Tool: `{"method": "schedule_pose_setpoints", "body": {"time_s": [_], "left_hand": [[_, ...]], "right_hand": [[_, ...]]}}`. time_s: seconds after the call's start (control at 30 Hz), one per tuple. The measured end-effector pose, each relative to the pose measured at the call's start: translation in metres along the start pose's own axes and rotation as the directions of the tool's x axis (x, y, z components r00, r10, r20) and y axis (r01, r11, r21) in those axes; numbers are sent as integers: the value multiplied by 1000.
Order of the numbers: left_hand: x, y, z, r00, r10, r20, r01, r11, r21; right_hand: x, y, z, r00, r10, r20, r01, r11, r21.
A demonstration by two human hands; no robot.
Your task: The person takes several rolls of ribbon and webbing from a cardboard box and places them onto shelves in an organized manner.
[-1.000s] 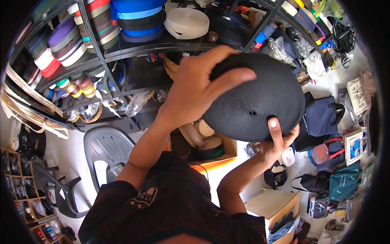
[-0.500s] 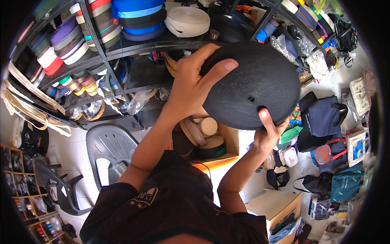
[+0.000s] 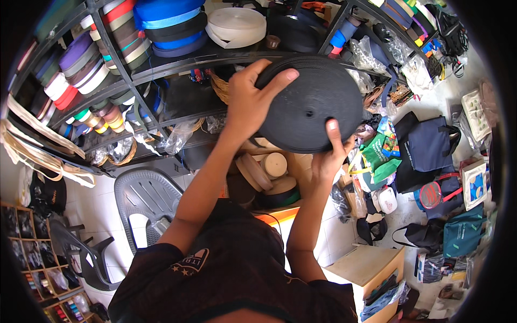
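Between my two hands I hold up a large, flat roll of black webbing [image 3: 315,102], its round face with the small centre hole turned toward me. My left hand [image 3: 250,99] grips its upper left edge, the thumb lying over the face and the fingers hidden behind. At the lower right edge my right hand [image 3: 334,148] clasps it, thumb up on the face. Below the roll stands an open cardboard box [image 3: 308,180] holding several beige and dark rolls [image 3: 273,166]. Behind it runs a dark shelf [image 3: 188,102].
Blue and black webbing rolls [image 3: 171,27] and a white roll [image 3: 236,27] sit on the upper shelf. A grey plastic chair [image 3: 145,202] stands at the left. Bags, among them a navy one [image 3: 428,142], crowd the right floor. Another carton [image 3: 366,266] is at lower right.
The black roll has moved left and appears smaller, farther from me, with both hands still on it. My right hand has come inward to the left with it.
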State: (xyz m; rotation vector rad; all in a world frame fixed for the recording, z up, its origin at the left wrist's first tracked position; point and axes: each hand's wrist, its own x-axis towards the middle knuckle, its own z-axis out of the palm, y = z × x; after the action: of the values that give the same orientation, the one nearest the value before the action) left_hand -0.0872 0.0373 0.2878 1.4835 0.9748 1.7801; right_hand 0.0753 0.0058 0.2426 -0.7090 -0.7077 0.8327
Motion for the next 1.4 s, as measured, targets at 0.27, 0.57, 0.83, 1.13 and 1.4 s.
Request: {"method": "schedule_pose_setpoints", "body": {"time_s": [0.27, 0.57, 0.83, 1.13, 1.4], "left_hand": [[-1, 4, -7, 980, 19, 200, -43, 992, 120], [-15, 5, 7, 1000, 8, -18, -11, 983, -182], [-21, 1, 0, 998, 14, -56, -15, 1000, -17], [-23, -19, -6, 969, -99, -227, 16, 940, -342], [-29, -14, 4, 974, -100, -202, 9, 913, -409]], "right_hand": [[27, -22, -11, 913, -152, 378, 265, 926, -268], [1, 36, -13, 993, -99, -57, 111, 954, 280], [-1, 22, 8, 969, -221, -106, 236, 959, 156], [-13, 11, 23, 986, -31, -166, 53, 990, 133], [7, -9, 4, 979, -187, 80, 187, 982, 2]]}}
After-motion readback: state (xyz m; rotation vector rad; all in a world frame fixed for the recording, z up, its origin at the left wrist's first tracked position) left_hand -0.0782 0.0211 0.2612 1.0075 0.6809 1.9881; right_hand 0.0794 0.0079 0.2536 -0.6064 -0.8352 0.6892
